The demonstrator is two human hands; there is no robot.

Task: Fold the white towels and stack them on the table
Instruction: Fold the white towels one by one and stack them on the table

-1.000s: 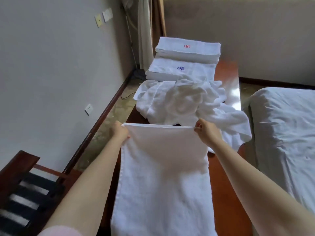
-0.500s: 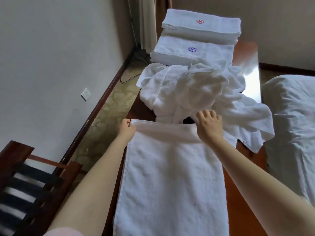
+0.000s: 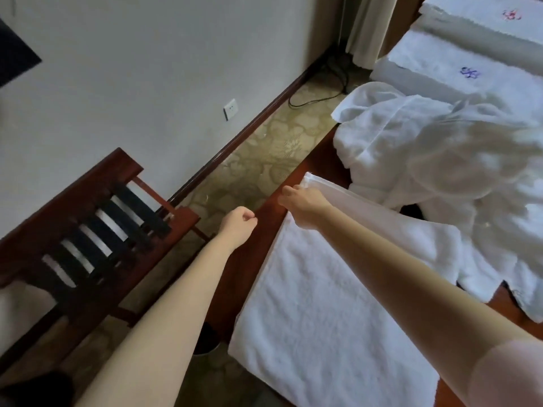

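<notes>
White towel (image 3: 323,304) lies flat on the table (image 3: 254,254), its left border just inside the wooden edge.
Its far end meets a heap of loose towels (image 3: 440,171), with folded stacks (image 3: 440,63) beyond; a wooden rack (image 3: 88,230) stands across the floor gap. The right hand (image 3: 302,202) reaches across and pinches the far-left corner; the left hand (image 3: 239,223) hovers fisted, holding nothing, over the table edge.

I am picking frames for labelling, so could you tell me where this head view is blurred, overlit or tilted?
Head view: motion blur smears the crumpled towels and the far edge of the flat towel by the right hand; daylight washes out the pile's right side; the whole frame is tilted; the left hand and chair are fairly sharp.
</notes>
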